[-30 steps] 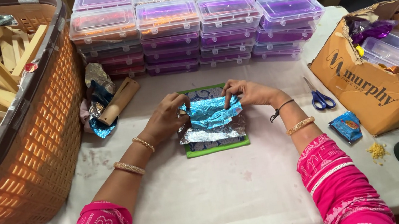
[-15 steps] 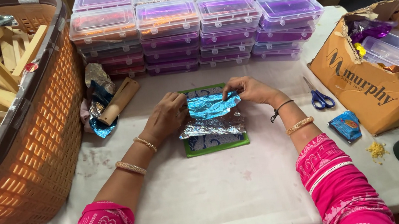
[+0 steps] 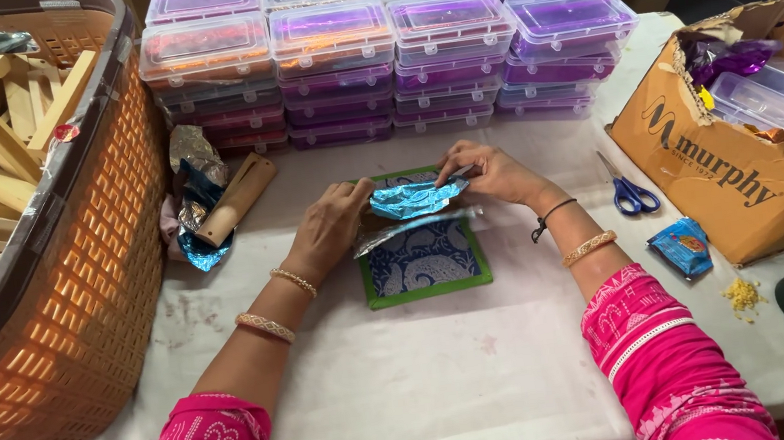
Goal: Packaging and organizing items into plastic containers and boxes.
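A crumpled blue and silver foil sheet (image 3: 413,200) is stretched between my two hands above a green-edged blue patterned mat (image 3: 423,261). My left hand (image 3: 332,226) pinches the foil's left end. My right hand (image 3: 492,173) pinches its right end. A silver flap of the foil (image 3: 404,232) hangs down over the mat's upper part. Both wrists wear bangles.
An orange plastic basket (image 3: 69,293) of wooden pieces stands at the left. Stacked purple-lidded clear boxes (image 3: 391,59) line the back. A cardboard box (image 3: 758,162) sits at right, with blue scissors (image 3: 628,191) and a small blue packet (image 3: 683,245) beside it. Foil scraps and a wooden block (image 3: 228,203) lie left of the mat.
The foil has been lifted off the mat and folded narrower toward the far edge, uncovering most of the blue patterned mat. Both hands moved slightly away from me.
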